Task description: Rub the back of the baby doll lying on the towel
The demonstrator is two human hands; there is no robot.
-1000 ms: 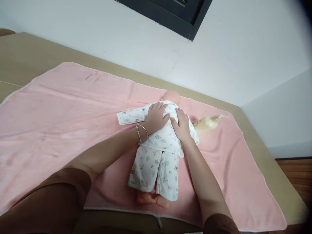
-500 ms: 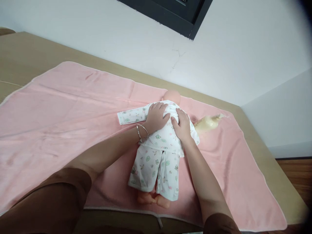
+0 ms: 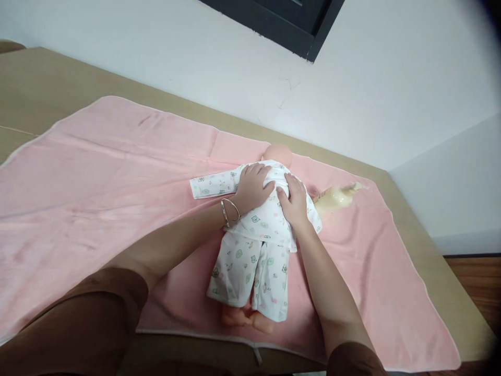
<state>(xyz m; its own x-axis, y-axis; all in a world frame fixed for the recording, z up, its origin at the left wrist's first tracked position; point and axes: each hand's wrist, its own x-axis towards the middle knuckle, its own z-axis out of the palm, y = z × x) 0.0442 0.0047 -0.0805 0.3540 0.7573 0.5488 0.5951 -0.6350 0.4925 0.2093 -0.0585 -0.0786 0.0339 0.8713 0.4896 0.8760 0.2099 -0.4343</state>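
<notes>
A baby doll [image 3: 272, 222] in white printed pyjamas lies on a pink blanket [image 3: 117, 151], its head at the far side and its feet toward me. My left hand [image 3: 253, 187] rests flat on the upper left of its torso, fingers spread. On the right of the torso lies my right hand [image 3: 294, 199], its fingers stretched and thumb apart. Both thumbs point inward across the shirt, a short gap between them. A bracelet [image 3: 230, 211] circles my left wrist. One sleeve extends to the left; the doll's face does not show.
A pale yellow baby bottle [image 3: 336, 197] lies on its side on the blanket, right of the doll. Beneath the blanket is a wooden table [image 3: 62, 78] set along a white wall [image 3: 156, 52]. A dark frame [image 3: 274, 23] is on the wall above.
The view has shifted very slightly. Both hands stay in the same places on the doll's torso.
</notes>
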